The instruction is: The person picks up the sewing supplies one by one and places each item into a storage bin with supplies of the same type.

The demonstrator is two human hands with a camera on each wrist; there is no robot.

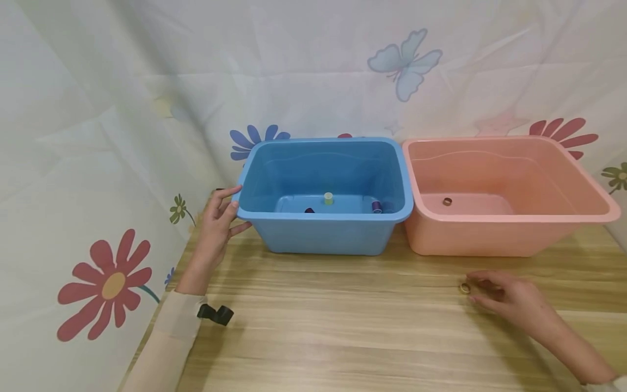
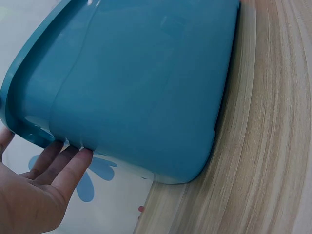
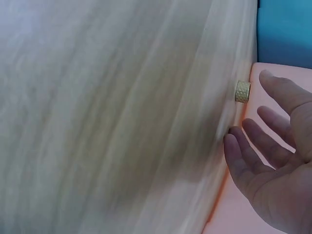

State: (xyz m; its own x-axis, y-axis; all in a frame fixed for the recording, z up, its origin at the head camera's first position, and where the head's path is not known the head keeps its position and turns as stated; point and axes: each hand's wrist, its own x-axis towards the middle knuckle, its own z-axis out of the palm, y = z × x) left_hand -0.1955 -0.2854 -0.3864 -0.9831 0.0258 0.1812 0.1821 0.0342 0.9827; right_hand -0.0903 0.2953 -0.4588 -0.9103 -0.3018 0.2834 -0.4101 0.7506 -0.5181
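At the left end of the blue tub (image 1: 325,235), my left hand (image 1: 214,226) holds the rim, with the fingers (image 2: 73,173) under its lip. A gold-coloured ring (image 1: 464,288) with a textured outer face stands on the wooden table. Around it, my right hand (image 1: 520,302) has thumb and fingers spread; the right wrist view shows a gap between them and the ring (image 3: 242,91). In the blue tub are a pale spool (image 1: 329,198), a purple spool (image 1: 376,207) and a small dark piece (image 1: 309,210), partly hidden by the front rim.
A pink tub (image 1: 470,239) stands against the blue one on the right, with a brownish ring (image 1: 447,201) on its floor. Behind both hangs a white curtain (image 1: 318,65) printed with flowers and a butterfly. The wooden tabletop (image 1: 343,326) stretches in front.
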